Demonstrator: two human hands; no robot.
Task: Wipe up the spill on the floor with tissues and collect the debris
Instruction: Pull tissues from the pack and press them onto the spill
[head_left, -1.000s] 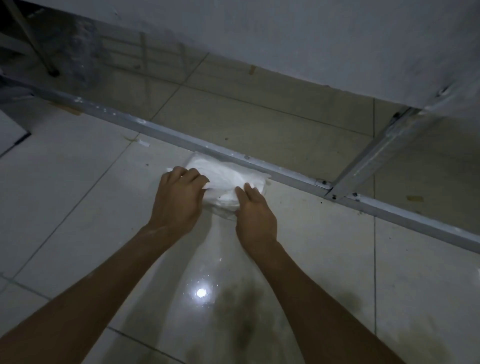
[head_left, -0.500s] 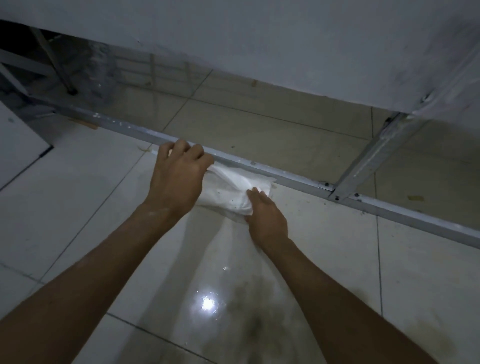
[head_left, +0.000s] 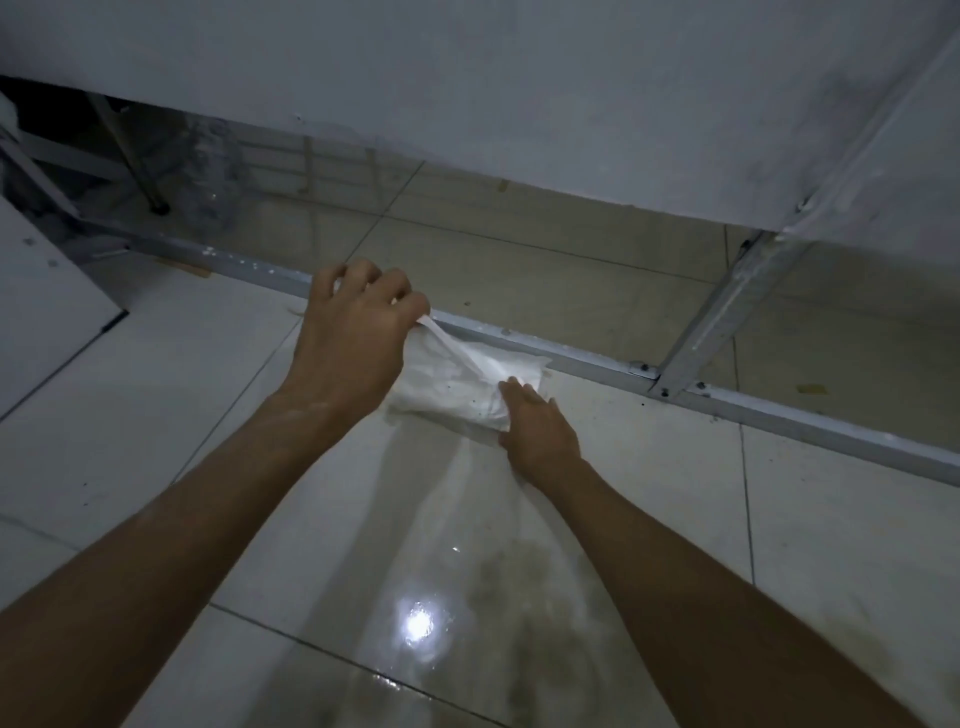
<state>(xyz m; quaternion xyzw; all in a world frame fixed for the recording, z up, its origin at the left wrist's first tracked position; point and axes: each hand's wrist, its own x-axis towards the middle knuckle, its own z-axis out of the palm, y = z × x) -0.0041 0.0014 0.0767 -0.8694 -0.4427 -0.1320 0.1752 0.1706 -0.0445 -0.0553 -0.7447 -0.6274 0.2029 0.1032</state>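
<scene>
A crumpled white tissue wad (head_left: 457, 382) lies on the wet, shiny floor tile against a metal floor rail. My left hand (head_left: 353, 332) grips the tissue's left end with curled fingers and lifts a strip of it. My right hand (head_left: 535, 426) presses the tissue's right lower edge with flat fingers. A wet streak (head_left: 441, 519) runs from the tissue back toward me, with a darker smear (head_left: 524, 597) near a light reflection.
The metal floor rail (head_left: 779, 415) crosses the view diagonally, joined by a second rail (head_left: 727, 312) at the right. A white wall panel (head_left: 519, 104) hangs above the floor behind it. A white board (head_left: 47, 291) stands at the left, and a thin dark leg (head_left: 150, 182) at the far left.
My left hand has moved up and to the left, pulling the tissue's left end off the floor. My right hand has stayed on the tissue's right edge.
</scene>
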